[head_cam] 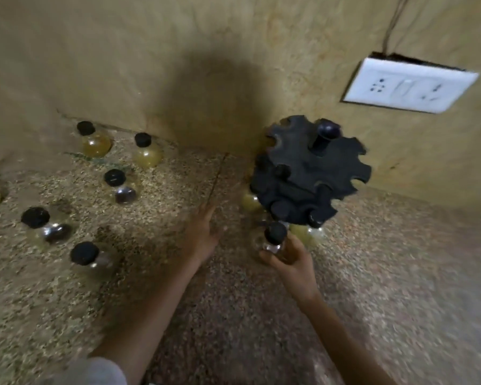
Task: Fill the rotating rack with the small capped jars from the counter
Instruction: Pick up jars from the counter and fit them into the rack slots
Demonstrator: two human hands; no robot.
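My right hand (292,259) was closed round a small jar (274,240), holding it by the glass body just below the black cap, right at the near edge of the rack (311,170). My left hand (203,232) lay open and flat on the bench (400,273), just left of the rack, holding nothing.

The jar looked like glass — rigid, smooth, probably slippery and breakable if dropped, and light enough for one hand. I judged the body the safest place to take hold, leaving the neck free to slide into a notch of the rack's lower tier. Some notches there seemed to carry capped jars already; blur kept me from counting.

Left of the rack, well apart, stood more jars: two yellowish ones (95,141) by the wall, three others (118,186) nearer me. Behind the rack a socket plate (408,84) sat on the wall. The upper tier overhung the lower notches — the one thing crowding the way in.
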